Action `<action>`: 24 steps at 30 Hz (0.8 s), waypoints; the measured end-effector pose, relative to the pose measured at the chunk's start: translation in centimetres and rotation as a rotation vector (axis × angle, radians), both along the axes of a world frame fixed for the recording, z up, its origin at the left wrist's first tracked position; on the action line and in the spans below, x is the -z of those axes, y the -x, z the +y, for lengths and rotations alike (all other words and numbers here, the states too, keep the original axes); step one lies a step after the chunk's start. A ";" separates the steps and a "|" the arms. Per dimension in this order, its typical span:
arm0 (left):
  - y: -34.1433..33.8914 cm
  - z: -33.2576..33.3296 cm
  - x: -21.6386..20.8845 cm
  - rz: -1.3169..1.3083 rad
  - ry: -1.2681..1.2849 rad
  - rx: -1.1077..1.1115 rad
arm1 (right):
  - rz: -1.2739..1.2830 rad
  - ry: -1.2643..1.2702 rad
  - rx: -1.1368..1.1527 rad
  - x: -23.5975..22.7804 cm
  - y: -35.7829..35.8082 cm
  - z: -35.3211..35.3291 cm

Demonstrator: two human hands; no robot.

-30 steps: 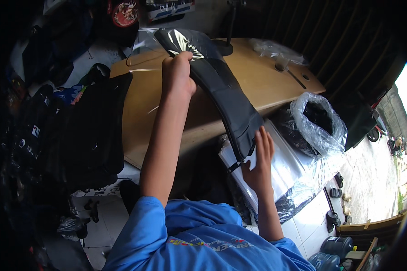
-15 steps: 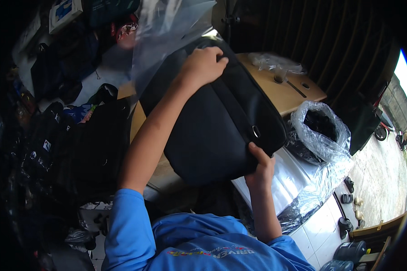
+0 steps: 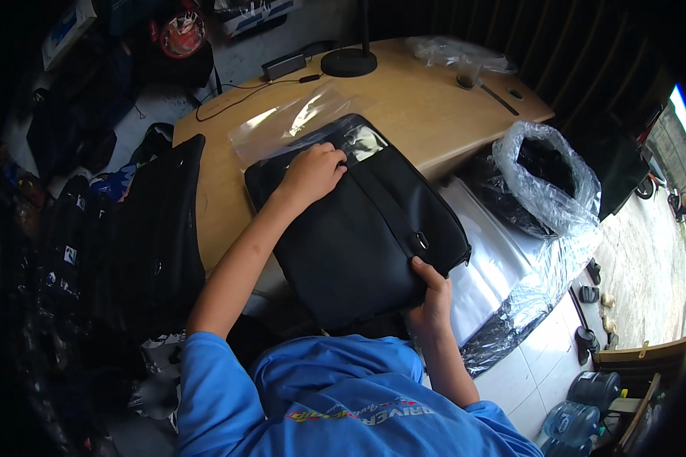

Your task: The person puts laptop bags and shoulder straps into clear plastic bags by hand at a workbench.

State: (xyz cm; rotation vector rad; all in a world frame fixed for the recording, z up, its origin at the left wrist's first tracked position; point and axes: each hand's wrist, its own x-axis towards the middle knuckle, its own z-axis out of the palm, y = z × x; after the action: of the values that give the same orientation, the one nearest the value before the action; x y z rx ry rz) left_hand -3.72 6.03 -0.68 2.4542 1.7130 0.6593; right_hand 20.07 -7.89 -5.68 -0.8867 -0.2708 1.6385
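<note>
A black bag [image 3: 343, 244] with a flat strap and a small metal ring lies tilted before me, its far end over the table. A clear plastic bag [image 3: 282, 129] covers that far end, with loose film spreading beyond it to the left. My left hand [image 3: 315, 175] is closed at the edge of this plastic, fingers curled against the bag's upper face; the fingertips are partly hidden. At the near right corner my right hand [image 3: 432, 299] grips the black bag, thumb on top near the ring and the other fingers out of sight underneath.
The wooden table [image 3: 229, 213] carries a black stand base [image 3: 349, 63], a cable, a cup [image 3: 468, 74] and crumpled plastic [image 3: 457, 53]. Right of me, clear plastic sheets [image 3: 484, 263] lie stacked beside a plastic-lined bin [image 3: 511, 171]. Black bags [image 3: 160, 221] crowd the left.
The black bag has lowered and flattened over the table. The plastic, raised before, has come down over its far end. My left hand has moved nearer to me and slightly left.
</note>
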 end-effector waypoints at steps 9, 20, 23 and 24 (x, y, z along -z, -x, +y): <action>-1.1 0.3 2.4 0.027 -0.022 -0.017 | -0.031 -0.055 0.028 -0.3 0.3 -0.7; 1.0 -2.0 0.4 -0.056 -0.135 -0.063 | -0.005 -0.016 0.022 -0.1 0.1 -0.8; 4.3 -4.7 0.1 -0.492 -0.497 -0.586 | 0.046 -0.015 0.022 0.8 -0.8 -0.8; 4.9 -6.5 0.6 -0.567 -0.533 -0.783 | 0.096 -0.019 0.000 1.5 -1.2 -0.6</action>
State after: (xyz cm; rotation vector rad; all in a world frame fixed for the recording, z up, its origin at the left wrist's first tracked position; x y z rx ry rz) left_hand -8.63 -0.48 -1.26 1.4281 2.3782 1.8605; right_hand 21.25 -8.51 -7.22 -0.7911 -0.2193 1.6709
